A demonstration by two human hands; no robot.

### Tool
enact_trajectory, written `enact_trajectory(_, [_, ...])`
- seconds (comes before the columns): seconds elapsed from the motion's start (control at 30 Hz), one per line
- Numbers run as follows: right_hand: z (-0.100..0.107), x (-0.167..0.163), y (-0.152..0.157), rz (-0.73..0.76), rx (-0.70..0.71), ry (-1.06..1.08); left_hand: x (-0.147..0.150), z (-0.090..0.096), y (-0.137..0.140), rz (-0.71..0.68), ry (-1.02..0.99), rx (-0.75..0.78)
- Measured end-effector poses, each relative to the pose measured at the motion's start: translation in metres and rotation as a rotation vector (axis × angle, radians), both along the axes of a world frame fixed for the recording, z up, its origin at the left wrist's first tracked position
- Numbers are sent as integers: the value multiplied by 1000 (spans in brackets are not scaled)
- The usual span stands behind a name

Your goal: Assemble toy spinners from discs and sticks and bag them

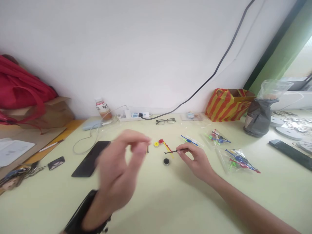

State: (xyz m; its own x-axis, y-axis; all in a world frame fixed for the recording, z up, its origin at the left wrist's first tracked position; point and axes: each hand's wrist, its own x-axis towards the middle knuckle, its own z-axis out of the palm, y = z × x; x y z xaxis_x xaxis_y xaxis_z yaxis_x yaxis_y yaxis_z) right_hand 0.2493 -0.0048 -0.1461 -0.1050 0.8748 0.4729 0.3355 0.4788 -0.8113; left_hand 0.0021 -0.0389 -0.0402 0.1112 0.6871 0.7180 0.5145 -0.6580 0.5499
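My right hand [195, 157] pinches a thin black plastic rod [172, 151] with a widened end, held over the table. Below and beside it lie a red-and-yellow plastic stick piece [165, 144], a small red disc [160, 141] and a yellow round piece [156, 144]. Just in front sits a small round piece with a black top [166, 161]. My left hand [119, 165] is raised and blurred by motion, thumb and forefinger closed together. I cannot make out what is between them. A small dark stick end [147, 149] shows beside its fingertips.
Blue plastic pieces [188, 140] and bagged colourful parts [241, 159] lie on the right. A black phone [90, 159] lies left, eyeglasses [165, 121] and a power strip [136, 116] at the back. A bottle [102, 109] and striped bag [229, 104] stand by the wall.
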Motion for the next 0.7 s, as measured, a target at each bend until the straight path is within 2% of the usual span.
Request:
enact_trajectory(0.13, [-1, -4, -3, 63, -58, 110, 12, -47, 31, -272, 175, -203])
enact_trajectory(0.2, [-1, -6, -4, 94, -91, 134, 14, -72, 40, -274, 156, -292])
enact_trajectory(0.27, [-2, -8, -6, 115, -128, 145, 14, -89, 41, -337, 150, -342])
enact_trajectory(0.4, [-1, -14, -10, 148, -191, 227, 14, -96, 34, -335, 100, -393])
enact_trajectory(0.53, [2, -24, -16, 254, -280, 368, 18, -95, 30, -337, 3, -545])
enact_trajectory(0.6, [3, -29, -19, 286, -300, 323, 20, -97, 28, -343, -56, -584])
enact_trajectory(0.7, [6, -31, -21, 276, -314, 255, 20, -102, 27, -356, -34, -561])
